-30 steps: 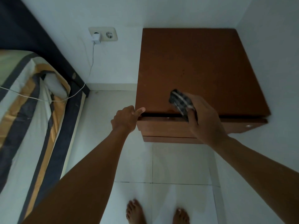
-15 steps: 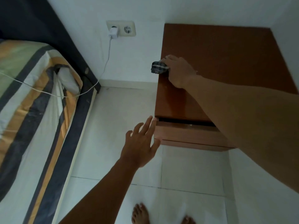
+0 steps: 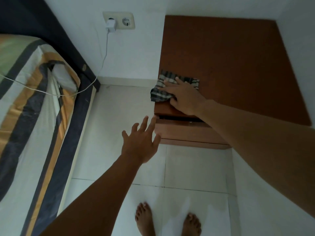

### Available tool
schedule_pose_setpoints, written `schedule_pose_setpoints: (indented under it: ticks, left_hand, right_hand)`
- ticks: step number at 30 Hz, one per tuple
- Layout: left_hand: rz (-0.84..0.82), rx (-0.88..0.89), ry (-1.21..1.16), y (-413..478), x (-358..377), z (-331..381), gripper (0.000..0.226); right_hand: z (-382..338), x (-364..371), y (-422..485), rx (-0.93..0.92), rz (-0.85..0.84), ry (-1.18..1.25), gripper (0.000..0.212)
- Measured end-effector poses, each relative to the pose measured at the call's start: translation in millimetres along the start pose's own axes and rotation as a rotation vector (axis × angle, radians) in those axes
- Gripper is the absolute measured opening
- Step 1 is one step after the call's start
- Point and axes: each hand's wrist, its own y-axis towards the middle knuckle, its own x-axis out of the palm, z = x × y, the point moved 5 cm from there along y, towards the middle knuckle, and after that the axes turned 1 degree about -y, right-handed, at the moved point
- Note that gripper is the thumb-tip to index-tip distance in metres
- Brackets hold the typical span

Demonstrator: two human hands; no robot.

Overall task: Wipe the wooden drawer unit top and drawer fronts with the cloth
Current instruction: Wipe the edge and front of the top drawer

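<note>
One plaid cloth (image 3: 162, 94) lies under the fingers of the right hand (image 3: 185, 97), which are flat and slightly spread, pressing it onto the unit (image 3: 230, 65) top at its left edge. One corner overhangs past the fingertips. One drawer (image 3: 184, 132) sits ajar below the palm. The left hand (image 3: 141, 142) holds nothing, with fingers spread and tips at the drawer's left corner; contact unclear. One charger (image 3: 110, 26) is in one double socket (image 3: 127, 21). Two bare feet (image 3: 144, 218).

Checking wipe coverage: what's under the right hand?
A dark checked cloth on the brown wooden drawer unit top, one corner overhanging its left edge. Wood beneath cloth and right hand is hidden.
</note>
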Motion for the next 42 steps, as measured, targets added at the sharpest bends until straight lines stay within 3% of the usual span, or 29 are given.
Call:
schedule_pose_setpoints:
  ticks: [8,12,14,18,23,27,42]
  left_hand:
    - [-0.074,-0.054,0.026,-2.6,-6.6,4.5,0.067]
    - [-0.046,-0.005,0.084,-3.4,-13.2,6.4,0.067]
    - [-0.021,0.026,0.083,-6.4,-12.5,5.3,0.064]
    - [-0.004,0.075,0.048,-8.1,-7.0,1.9,0.064]
    - [0.016,0.136,0.065,-3.7,-6.5,6.3,0.067]
    - [0.041,0.093,0.131,-7.3,-3.9,11.1,0.073]
    - [-0.006,-0.121,0.249,-7.7,-18.9,49.8,0.079]
  right_hand:
    - [-5.1,3.8,-82.5,-0.076,0.080,0.040,0.041]
    - [1.4,-12.6,-120.4,0.009,0.346,0.140,0.044]
    - [-9.1,-8.7,-134.4,-0.033,0.402,0.101,0.047]
    - [-44.8,35.0,-130.2,-0.122,0.335,-0.079,0.043]
    - [-57.2,78.6,-108.0,0.106,0.266,-0.106,0.066]
    - [-59.1,80.0,-112.6,0.201,0.295,-0.118,0.068]
    - [65.3,43.5,-206.7,0.511,0.263,-0.231,0.057]
